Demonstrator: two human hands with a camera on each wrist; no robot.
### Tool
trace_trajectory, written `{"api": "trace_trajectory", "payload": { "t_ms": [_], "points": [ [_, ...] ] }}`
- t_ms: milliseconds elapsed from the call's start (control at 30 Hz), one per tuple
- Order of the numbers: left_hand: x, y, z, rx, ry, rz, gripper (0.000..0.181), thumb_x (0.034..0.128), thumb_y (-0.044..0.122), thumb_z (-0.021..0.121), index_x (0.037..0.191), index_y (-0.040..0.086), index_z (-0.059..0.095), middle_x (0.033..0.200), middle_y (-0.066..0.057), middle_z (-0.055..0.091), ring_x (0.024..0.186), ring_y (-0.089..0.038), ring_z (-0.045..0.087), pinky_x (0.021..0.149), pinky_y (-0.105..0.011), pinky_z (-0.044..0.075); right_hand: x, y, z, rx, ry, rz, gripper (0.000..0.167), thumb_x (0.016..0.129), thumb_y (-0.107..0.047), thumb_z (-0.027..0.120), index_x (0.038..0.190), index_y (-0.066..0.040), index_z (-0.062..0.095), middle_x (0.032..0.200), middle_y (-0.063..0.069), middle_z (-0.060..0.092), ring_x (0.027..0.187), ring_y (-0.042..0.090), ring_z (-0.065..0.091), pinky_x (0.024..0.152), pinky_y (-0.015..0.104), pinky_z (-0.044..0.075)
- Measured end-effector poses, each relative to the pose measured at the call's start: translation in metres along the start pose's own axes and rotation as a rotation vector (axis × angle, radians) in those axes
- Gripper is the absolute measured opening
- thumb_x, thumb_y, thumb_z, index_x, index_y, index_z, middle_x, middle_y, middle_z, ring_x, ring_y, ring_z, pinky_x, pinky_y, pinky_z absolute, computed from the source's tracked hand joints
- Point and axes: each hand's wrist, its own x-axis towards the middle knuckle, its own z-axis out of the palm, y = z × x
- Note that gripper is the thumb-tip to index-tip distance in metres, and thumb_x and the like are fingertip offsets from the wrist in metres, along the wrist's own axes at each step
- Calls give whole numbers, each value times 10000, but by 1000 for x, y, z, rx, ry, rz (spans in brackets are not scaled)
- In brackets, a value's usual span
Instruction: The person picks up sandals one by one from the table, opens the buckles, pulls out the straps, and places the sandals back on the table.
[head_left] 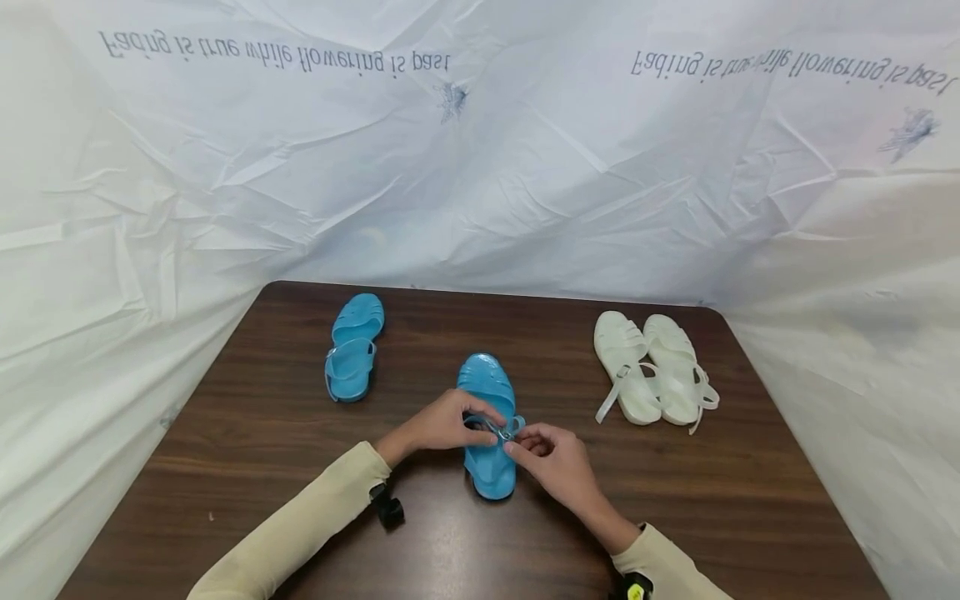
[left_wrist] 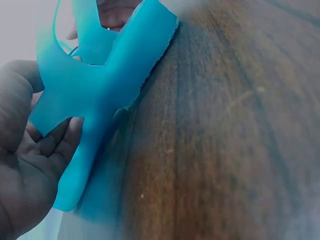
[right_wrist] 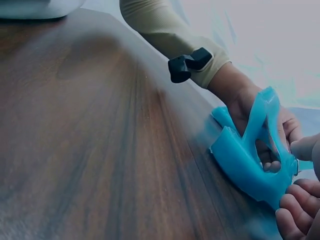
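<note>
A blue jelly sandal [head_left: 486,377] lies on the table in front of me, toe pointing away, with its ankle strap drawn across the opening. My left hand [head_left: 448,421] comes in from the left and holds the strap near its small metal buckle [head_left: 506,434]. From the right, my right hand [head_left: 557,462] pinches the strap at the buckle between thumb and index finger. In the left wrist view, the left thumb and fingers lie round the blue side strap [left_wrist: 65,100]. The right wrist view shows the sandal's heel [right_wrist: 250,170] beside the right fingertips, which partly hide the buckle.
Another blue sandal [head_left: 358,315] lies at the back left of the dark wooden table [head_left: 300,467]. A pair of white sandals [head_left: 621,333] with loose straps sits at the back right. White printed sheeting [head_left: 480,183] hangs behind and beside the table.
</note>
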Motion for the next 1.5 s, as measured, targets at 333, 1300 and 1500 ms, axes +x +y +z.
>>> {"api": "trace_trajectory", "payload": {
  "t_ms": [333,1300,1500],
  "points": [
    [-2,2,-2,-5,23,-18,232,1028,216,646,1218,135,750,1198,35,740,1112,-90,677,907,-278,560,3,0,7,-73,57,-119,144,845,-277,862,879,-155,794,762,-91,671,685,56,623,615,232,535],
    [-3,2,-5,92,33,90,130,1035,236,637,1044,192,759,1019,92,719,925,-62,666,781,-291,572,6,-4,16,-203,82,-243,145,814,-174,880,913,-86,821,758,-73,606,633,8,551,564,209,498],
    [-5,-1,-6,77,19,83,99,992,294,702,1032,227,763,1021,102,729,949,-71,675,813,-293,573,7,-4,15,-226,74,-274,128,820,-164,869,909,-84,823,751,-79,605,624,-9,539,557,203,487]
  ]
}}
